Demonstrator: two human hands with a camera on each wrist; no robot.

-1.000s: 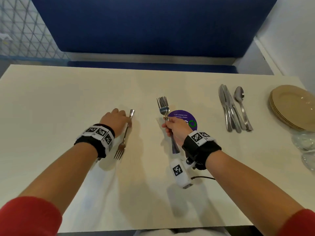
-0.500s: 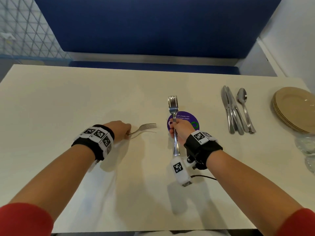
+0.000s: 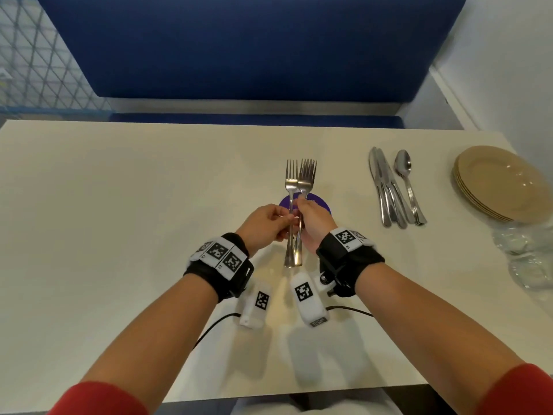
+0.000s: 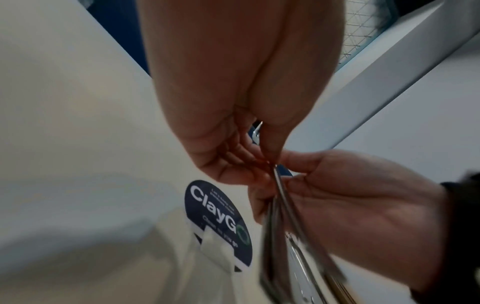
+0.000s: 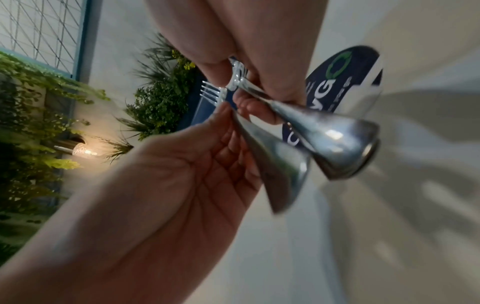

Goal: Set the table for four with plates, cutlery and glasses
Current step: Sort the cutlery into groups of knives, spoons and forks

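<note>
My left hand (image 3: 263, 224) pinches the handle of one fork (image 3: 291, 187), tines at twelve o'clock. My right hand (image 3: 314, 226) pinches a bundle of forks (image 3: 306, 182) just beside it, handles touching, both hands raised together above the cream surface (image 3: 119, 205). A round purple sticker (image 3: 321, 203) peeks out beneath my right hand. Out at two o'clock lie the knives (image 3: 384, 190) with a spoon (image 3: 404, 170) next to them. Further at three o'clock sits the stack of tan plates (image 3: 499, 184), and clear glasses (image 3: 526, 256) sit nearer to me, blurred.
</note>
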